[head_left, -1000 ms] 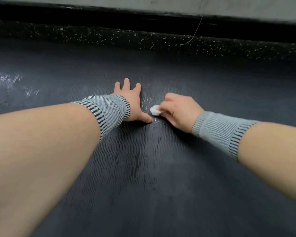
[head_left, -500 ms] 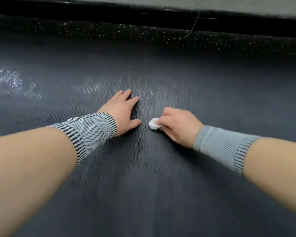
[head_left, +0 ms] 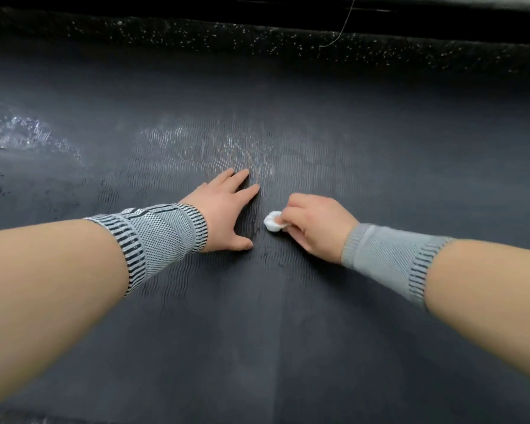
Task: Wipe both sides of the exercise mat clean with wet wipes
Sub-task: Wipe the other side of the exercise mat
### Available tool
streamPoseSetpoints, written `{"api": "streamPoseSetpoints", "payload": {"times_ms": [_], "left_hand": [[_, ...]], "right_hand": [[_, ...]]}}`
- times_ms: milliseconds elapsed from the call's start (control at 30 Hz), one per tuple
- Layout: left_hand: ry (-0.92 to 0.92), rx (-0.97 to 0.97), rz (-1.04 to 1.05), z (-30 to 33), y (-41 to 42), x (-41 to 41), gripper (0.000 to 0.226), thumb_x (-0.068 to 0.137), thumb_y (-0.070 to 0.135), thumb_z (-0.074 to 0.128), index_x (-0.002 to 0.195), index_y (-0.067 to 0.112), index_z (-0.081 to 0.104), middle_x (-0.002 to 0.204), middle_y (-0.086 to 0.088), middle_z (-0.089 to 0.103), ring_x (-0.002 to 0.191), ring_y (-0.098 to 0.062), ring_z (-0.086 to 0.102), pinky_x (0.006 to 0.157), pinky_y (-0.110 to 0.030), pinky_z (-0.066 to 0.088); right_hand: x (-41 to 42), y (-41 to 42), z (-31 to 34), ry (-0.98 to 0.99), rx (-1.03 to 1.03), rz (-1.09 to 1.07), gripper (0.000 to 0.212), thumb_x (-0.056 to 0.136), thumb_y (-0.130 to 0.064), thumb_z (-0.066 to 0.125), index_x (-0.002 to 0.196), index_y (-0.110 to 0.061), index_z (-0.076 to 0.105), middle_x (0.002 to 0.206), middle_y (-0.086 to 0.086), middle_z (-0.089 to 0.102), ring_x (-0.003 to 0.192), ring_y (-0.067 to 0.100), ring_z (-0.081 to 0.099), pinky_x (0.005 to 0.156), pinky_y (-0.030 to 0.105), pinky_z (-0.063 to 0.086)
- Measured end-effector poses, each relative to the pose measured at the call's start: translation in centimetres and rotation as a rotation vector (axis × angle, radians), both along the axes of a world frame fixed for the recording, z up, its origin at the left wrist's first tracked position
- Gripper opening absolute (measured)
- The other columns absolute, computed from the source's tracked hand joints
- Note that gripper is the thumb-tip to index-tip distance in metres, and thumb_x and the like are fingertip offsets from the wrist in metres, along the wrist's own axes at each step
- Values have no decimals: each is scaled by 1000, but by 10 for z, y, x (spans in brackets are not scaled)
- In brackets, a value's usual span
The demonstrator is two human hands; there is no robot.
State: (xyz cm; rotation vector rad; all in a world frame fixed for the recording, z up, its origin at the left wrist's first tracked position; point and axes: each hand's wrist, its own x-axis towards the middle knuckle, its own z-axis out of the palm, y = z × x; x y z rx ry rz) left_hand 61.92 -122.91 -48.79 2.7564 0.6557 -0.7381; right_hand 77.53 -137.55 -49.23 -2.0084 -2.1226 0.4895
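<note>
right hand [head_left: 315, 228] pinching balled wipe [head_left: 273, 221], scrubbing mat [head_left: 380, 133] beside flat, bracing left hand [head_left: 224, 209]; next stroke probably needing fresh ground ahead of fingers.

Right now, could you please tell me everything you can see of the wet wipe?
The wet wipe is a small white wad, crumpled into a rounded ball and soft-looking like damp tissue. Only its left end shows; the rest is hidden under the curled fingers of the right hand, which grips it. It sits low against the ribbed dark exercise mat, apparently pressed on it, just right of the left hand, without touching that hand.
</note>
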Motion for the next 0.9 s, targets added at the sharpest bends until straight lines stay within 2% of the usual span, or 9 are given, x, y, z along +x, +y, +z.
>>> {"api": "streamPoseSetpoints", "payload": {"times_ms": [133, 233, 367, 467, 533, 700, 800, 900], "left_hand": [[18, 1, 3, 3, -6, -2, 110, 74, 65, 66, 155, 25, 4, 162, -2, -9, 149, -23, -6, 119, -47, 18], [32, -1, -18, 4, -13, -3, 109, 75, 64, 66, 155, 24, 5, 162, -2, -9, 149, -23, -7, 119, -48, 19], [43, -2, -64, 5, -21, -15, 113, 73, 66, 66, 155, 22, 2, 162, -3, -10, 149, -24, -8, 118, -48, 19], [59, 17, -101, 5, -26, -25, 116, 72, 69, 65, 155, 21, 0, 161, -4, -12, 148, -25, -10, 119, -47, 19], [64, 25, -113, 5, -28, -30, 118, 71, 70, 65, 155, 21, -1, 161, -3, -12, 148, -25, -10, 119, -46, 18], [105, 32, -139, 7, -37, -36, 120, 70, 71, 66, 154, 21, -3, 161, -4, -13, 148, -26, -10, 119, -47, 19], [118, 39, -159, 6, -44, -42, 121, 69, 69, 67, 154, 21, -5, 161, -4, -14, 148, -26, -11, 118, -49, 21], [139, 55, -176, 7, -48, -49, 121, 70, 69, 66, 154, 21, -7, 160, -3, -16, 148, -26, -11, 118, -49, 21]], "right_hand": [[22, 36, -2, -104, 0, -199, 23, 94, -25, 48, 107, -13, 63, 104, 7, 55, 96, 28, 55, 73, 32, 37], [9, 34, -4, -146, -14, -304, 21, 94, -21, 45, 104, -11, 61, 103, 7, 53, 93, 30, 56, 72, 33, 38], [-33, -16, 0, -26, -2, -103, 20, 92, -19, 48, 103, -9, 61, 101, 10, 53, 87, 33, 56, 70, 37, 40], [-38, -32, 3, 14, -68, 54, 21, 94, -20, 48, 102, -9, 63, 100, 11, 54, 86, 33, 55, 70, 38, 42], [-26, -19, 3, -40, -82, 50, 23, 95, -24, 46, 106, -10, 62, 104, 9, 53, 91, 30, 55, 74, 37, 42], [-18, 3, 4, -140, -76, -188, 23, 95, -21, 44, 111, -13, 58, 109, 7, 51, 97, 29, 56, 78, 36, 41], [-50, -31, 4, -99, -65, -85, 22, 94, -21, 44, 107, -11, 58, 106, 9, 51, 94, 31, 55, 74, 36, 40], [-82, -69, 8, 8, -124, 142, 22, 95, -20, 43, 104, -9, 60, 102, 10, 52, 89, 33, 55, 71, 38, 38]]}}
